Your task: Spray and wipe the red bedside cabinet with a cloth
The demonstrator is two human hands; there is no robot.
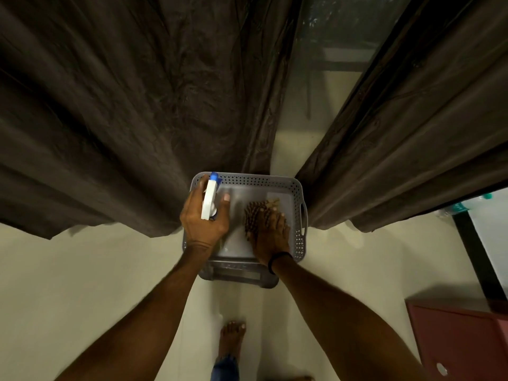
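While our left hand [204, 224] grips the spray bottle [210, 199] at the far-left corner of the basket [298, 193], our right hand [272, 235] rests straight-fingered on the brown cloth [254, 213] inside.

dark curtains [137, 105], window [343, 37], pale floor [82, 284].
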